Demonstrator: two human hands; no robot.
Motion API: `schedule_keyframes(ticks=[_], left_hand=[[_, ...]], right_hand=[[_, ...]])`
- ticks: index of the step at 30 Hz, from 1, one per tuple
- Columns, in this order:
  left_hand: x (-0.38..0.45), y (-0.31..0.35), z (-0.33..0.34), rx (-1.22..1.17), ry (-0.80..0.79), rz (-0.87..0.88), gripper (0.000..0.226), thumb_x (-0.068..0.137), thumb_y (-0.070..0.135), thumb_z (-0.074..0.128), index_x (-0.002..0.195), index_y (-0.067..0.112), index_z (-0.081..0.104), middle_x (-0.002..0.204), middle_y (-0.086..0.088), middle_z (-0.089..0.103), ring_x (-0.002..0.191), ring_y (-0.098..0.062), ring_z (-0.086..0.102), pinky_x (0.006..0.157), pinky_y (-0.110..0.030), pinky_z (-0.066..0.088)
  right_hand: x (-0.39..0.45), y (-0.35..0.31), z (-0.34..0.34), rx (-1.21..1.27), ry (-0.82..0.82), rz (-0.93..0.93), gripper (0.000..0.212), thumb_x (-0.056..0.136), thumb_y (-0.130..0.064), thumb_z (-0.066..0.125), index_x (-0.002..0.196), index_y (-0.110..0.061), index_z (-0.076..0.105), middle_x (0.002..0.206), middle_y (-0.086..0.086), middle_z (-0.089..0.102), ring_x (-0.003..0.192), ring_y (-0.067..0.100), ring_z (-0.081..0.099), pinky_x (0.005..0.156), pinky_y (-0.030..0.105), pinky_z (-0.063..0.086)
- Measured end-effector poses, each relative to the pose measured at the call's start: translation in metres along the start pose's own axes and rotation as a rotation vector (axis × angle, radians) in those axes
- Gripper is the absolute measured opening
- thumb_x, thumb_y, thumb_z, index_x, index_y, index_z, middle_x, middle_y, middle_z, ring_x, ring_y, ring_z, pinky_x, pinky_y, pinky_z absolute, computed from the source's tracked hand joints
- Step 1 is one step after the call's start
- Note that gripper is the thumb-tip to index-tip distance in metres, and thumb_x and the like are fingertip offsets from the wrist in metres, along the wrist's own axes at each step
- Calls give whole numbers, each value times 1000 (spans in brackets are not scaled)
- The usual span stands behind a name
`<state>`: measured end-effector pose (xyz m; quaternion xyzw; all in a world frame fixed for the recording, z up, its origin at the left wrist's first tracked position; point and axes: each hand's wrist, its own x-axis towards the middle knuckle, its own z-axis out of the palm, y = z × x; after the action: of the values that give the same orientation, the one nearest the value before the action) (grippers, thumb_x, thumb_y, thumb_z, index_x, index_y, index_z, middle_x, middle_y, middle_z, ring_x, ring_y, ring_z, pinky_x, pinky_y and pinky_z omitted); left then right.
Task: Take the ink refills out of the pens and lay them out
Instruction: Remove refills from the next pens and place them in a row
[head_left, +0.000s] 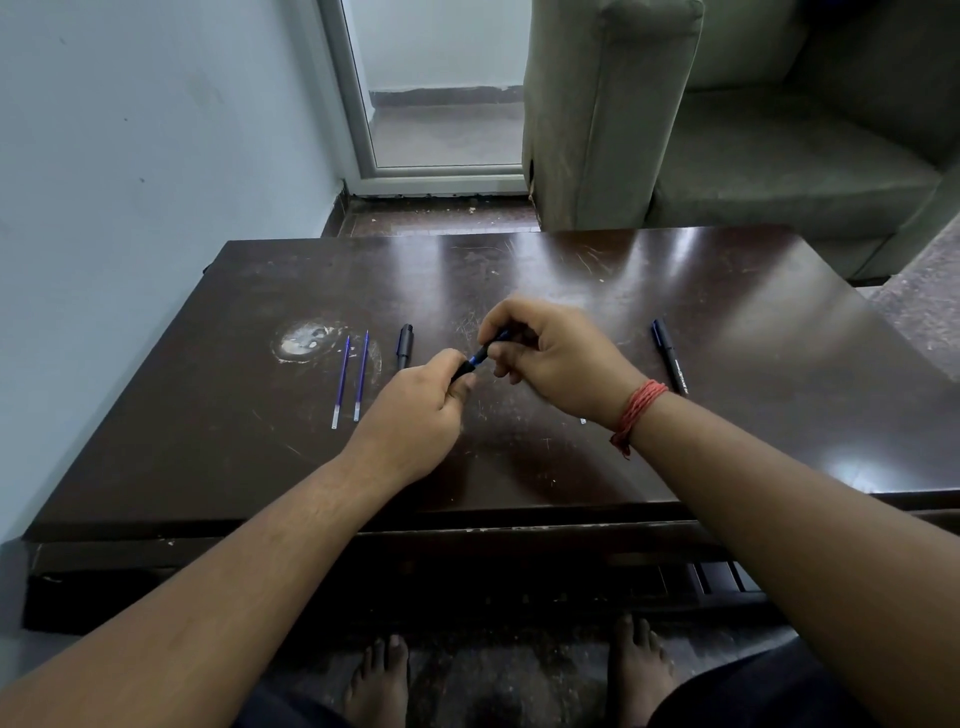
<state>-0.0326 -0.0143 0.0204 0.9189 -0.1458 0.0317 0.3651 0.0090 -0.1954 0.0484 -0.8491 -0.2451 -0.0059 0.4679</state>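
Both hands hold one dark pen (480, 357) above the middle of the brown table (675, 291). My left hand (415, 415) grips its lower end, and my right hand (550, 353) grips its upper end; a blue part shows between them. Two blue ink refills (350, 379) lie side by side on the table to the left. A black pen cap or barrel piece (404, 345) lies just right of them. A whole black pen (670, 356) lies at the right. A small pale bit (583, 421) peeks out under my right wrist; I cannot tell what it is.
A worn white patch (306, 340) marks the table beside the refills. A grey sofa (727, 130) stands behind the table at the right, a glass door (441, 104) behind it. The wall is close on the left. Bare feet show below the table's front edge.
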Motion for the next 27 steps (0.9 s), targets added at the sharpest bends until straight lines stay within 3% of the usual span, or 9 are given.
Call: schedule_keyframes(ticks=[3, 7, 11, 14, 19, 24, 27], left_hand=[[0, -2, 1, 24, -3, 1, 16, 104, 24, 47, 89, 21, 50, 61, 0, 52, 48, -14, 44, 47, -31, 35], [1, 0, 2, 70, -22, 8, 14, 104, 24, 47, 97, 15, 55, 63, -3, 56, 51, -19, 49, 47, -32, 37], [3, 1, 1, 48, -9, 15, 13, 104, 24, 46, 99, 16, 55, 66, -3, 58, 51, -17, 50, 47, -31, 39], [2, -1, 1, 71, -20, 13, 13, 104, 24, 47, 96, 16, 55, 64, -1, 56, 50, -15, 47, 47, -28, 36], [2, -2, 0, 59, -7, 20, 12, 104, 22, 47, 96, 17, 55, 64, -2, 56, 50, -16, 48, 47, -33, 39], [2, -3, -2, 52, 4, 26, 14, 103, 23, 48, 93, 16, 54, 63, -3, 55, 50, -17, 46, 49, -35, 38], [1, -2, -1, 77, -13, 36, 14, 103, 24, 48, 95, 15, 54, 64, -2, 55, 51, -19, 49, 49, -36, 39]], right_hand=[[0, -2, 0, -44, -11, 67, 9, 95, -13, 62, 87, -15, 65, 67, -3, 64, 50, 1, 57, 47, 12, 42], [0, -2, -3, -219, -17, 112, 37, 98, -44, 51, 76, -17, 64, 62, -3, 64, 45, 4, 54, 46, 24, 47], [-1, -2, -15, 80, -38, 110, 8, 98, -26, 58, 101, -24, 65, 74, -12, 62, 49, 16, 60, 46, 39, 53], [-1, -1, -16, 127, -82, 124, 10, 97, -13, 59, 95, -21, 65, 66, -6, 63, 48, 21, 58, 49, 44, 54], [0, -3, -7, 62, -43, 148, 13, 101, -24, 52, 95, -21, 64, 60, 3, 62, 44, 17, 55, 42, 30, 49], [-1, -3, -9, 58, -136, 143, 10, 101, -22, 52, 96, -20, 60, 67, 4, 63, 48, 17, 59, 47, 31, 54], [-1, -3, -9, -66, -139, 127, 31, 101, -36, 49, 83, -14, 61, 58, 1, 60, 45, 14, 59, 50, 34, 56]])
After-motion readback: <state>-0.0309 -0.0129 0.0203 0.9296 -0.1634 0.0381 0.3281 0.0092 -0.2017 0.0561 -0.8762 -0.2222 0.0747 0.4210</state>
